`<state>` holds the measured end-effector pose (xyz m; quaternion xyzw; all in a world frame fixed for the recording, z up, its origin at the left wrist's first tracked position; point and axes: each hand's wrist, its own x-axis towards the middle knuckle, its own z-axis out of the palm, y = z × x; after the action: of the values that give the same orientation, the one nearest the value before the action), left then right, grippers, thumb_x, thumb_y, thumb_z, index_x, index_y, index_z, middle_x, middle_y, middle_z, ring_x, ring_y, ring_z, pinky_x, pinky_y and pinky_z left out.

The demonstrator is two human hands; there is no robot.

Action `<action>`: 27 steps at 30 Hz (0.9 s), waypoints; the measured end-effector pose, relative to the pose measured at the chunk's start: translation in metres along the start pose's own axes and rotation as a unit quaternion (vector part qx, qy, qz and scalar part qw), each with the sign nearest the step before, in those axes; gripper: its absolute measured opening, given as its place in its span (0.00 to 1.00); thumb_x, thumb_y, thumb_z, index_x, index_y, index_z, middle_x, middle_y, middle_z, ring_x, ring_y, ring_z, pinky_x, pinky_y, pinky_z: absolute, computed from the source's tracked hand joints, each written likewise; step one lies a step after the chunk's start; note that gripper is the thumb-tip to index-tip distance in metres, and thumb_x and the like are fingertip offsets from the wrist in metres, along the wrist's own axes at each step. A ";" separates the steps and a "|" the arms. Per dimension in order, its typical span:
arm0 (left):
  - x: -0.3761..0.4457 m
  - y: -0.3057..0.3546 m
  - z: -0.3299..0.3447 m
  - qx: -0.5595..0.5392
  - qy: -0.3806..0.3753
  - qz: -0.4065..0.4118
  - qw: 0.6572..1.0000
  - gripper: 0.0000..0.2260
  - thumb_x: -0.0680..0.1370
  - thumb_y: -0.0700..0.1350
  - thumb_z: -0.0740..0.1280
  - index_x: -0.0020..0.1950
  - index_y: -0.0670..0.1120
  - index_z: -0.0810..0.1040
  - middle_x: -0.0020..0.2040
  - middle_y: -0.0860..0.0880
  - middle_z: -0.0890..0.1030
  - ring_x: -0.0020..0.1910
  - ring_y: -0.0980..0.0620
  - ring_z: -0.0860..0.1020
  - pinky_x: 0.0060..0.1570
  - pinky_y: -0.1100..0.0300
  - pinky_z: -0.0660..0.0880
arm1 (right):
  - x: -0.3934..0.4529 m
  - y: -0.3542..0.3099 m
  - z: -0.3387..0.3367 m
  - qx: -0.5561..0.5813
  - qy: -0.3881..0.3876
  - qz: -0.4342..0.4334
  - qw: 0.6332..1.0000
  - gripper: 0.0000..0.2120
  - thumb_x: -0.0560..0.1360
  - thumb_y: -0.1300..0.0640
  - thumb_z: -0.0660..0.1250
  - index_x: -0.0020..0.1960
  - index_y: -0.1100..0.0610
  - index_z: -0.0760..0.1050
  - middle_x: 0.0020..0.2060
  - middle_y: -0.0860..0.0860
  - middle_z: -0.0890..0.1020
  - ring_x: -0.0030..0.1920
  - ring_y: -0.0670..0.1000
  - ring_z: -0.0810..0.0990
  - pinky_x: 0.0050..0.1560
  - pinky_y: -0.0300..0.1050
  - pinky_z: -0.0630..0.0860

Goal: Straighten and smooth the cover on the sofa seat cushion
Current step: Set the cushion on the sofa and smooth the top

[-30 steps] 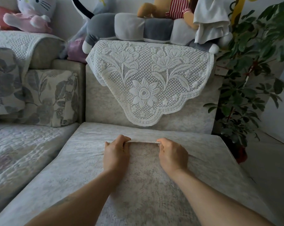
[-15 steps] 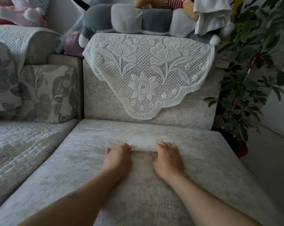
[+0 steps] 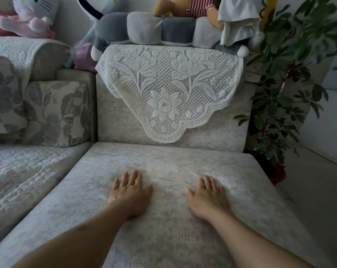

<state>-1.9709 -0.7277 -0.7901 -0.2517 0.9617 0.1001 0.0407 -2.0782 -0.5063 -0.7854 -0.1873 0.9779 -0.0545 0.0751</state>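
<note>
Now the pale cover (image 3: 169, 165) lay flat over the seat cushion (no fold showing), left hand (image 3: 130, 194) and right hand (image 3: 207, 196) pressing it at 6 o'clock, fingers straight; palms hidden.

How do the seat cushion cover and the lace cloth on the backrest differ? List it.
The seat cushion cover lies flat, with both hands on it; the lace cloth hangs draped down the backrest, untouched. The cover is a dense, mottled grey-beige fabric; the lace is white openwork with raised flowers. The cover's edges run straight; the lace ends in a scalloped border. Both are pale textiles on the same sofa.
</note>
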 end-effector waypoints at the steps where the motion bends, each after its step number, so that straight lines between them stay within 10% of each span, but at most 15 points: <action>1: -0.005 0.010 -0.002 -0.007 0.005 0.006 1.000 0.34 0.85 0.65 0.41 0.86 0.49 0.40 0.85 0.51 0.37 0.84 0.49 0.35 0.82 0.45 0.35 | -0.005 -0.008 -0.002 0.003 0.006 -0.012 1.000 0.38 0.84 0.34 0.40 0.84 0.57 0.37 0.84 0.53 0.36 0.83 0.54 0.35 0.82 0.59 0.37; 27: -0.103 0.040 0.008 -0.022 -0.027 0.082 0.996 0.31 0.87 0.61 0.43 0.87 0.47 0.44 0.87 0.50 0.42 0.85 0.51 0.40 0.83 0.48 0.39 | -0.101 -0.026 0.011 0.032 0.041 -0.051 0.997 0.37 0.85 0.37 0.44 0.85 0.58 0.45 0.85 0.53 0.46 0.84 0.54 0.42 0.82 0.56 0.39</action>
<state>-1.9012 -0.6427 -0.7779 -0.1705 0.9752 0.1309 0.0523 -1.9740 -0.4932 -0.7797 -0.2318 0.9671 -0.0975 0.0379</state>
